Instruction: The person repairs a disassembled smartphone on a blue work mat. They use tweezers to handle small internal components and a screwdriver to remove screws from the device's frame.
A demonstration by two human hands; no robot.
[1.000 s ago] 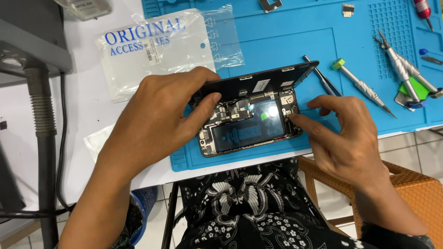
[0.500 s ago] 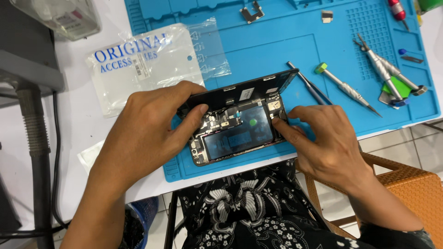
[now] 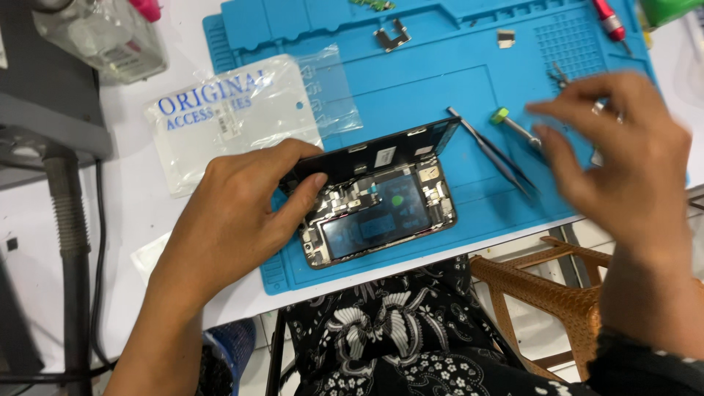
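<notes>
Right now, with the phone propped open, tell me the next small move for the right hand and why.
Probably close the right hand on the green-capped screwdriver. That hand is blurred and hovers open over the tools on the blue mat, fingers spread, holding nothing. The left hand holds the phone with its screen lifted, so the insides lie exposed. The tweezers lie beside the screwdriver.

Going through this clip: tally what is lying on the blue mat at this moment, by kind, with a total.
Opened phones: 1, steadied by the left hand
Tweezers: 1
Green-capped screwdrivers: 1, near the blurred right hand
Red-handled screwdrivers: 1
Small loose metal parts: 2, the other being
Total: 6. The right hand hides more tools.
</notes>
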